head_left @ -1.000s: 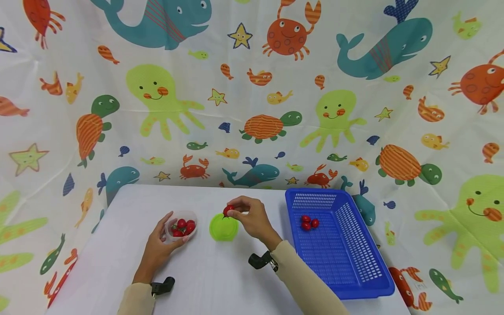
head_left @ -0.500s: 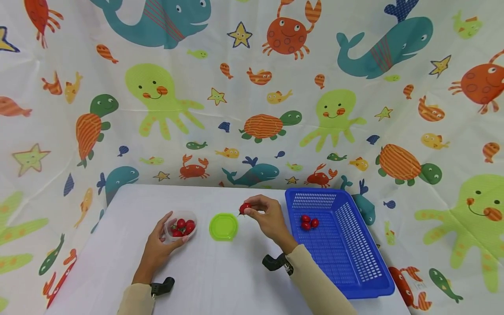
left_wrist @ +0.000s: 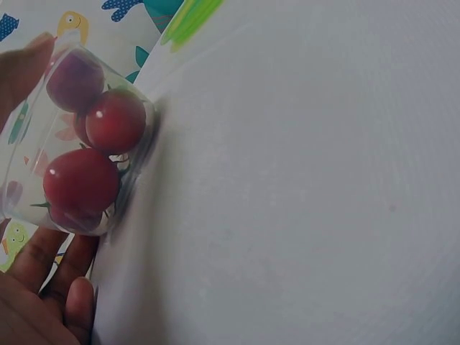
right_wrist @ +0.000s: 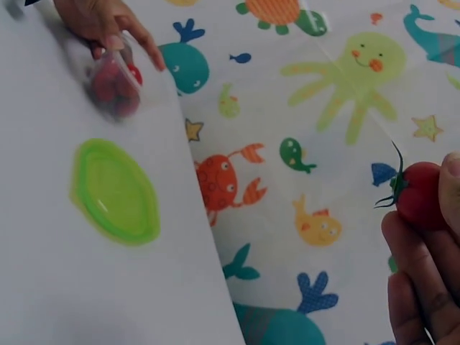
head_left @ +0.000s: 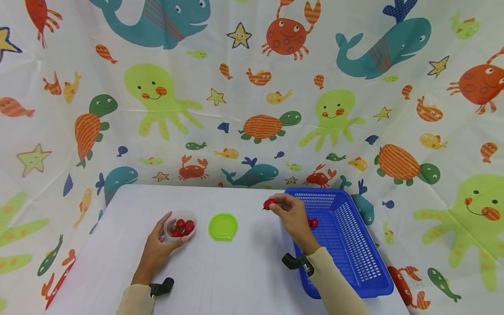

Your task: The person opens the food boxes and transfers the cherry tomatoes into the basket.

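Note:
My right hand (head_left: 293,217) pinches a cherry tomato (head_left: 269,204) with its green stem on, held up at the near-left rim of the blue basket (head_left: 356,258). In the right wrist view that tomato (right_wrist: 420,195) sits between thumb and fingers. My left hand (head_left: 157,245) grips a small clear plastic container (head_left: 185,215), fingers on its far left side and thumb at the front right. Several cherry tomatoes (head_left: 180,223) lie inside it; the left wrist view shows these tomatoes (left_wrist: 83,180) through the wall. More tomatoes (head_left: 313,222) lie in the basket, partly hidden by my right hand.
A bright green lid (head_left: 223,227) lies flat on the white table (head_left: 236,275), between the container and my right hand. Behind the table hangs a curtain (head_left: 244,100) printed with sea animals. Wrist cameras (head_left: 162,286) are strapped to both arms.
My right hand has carried the tomato rightward from over the green lid to the basket's left edge. My left hand and the container have stayed in place.

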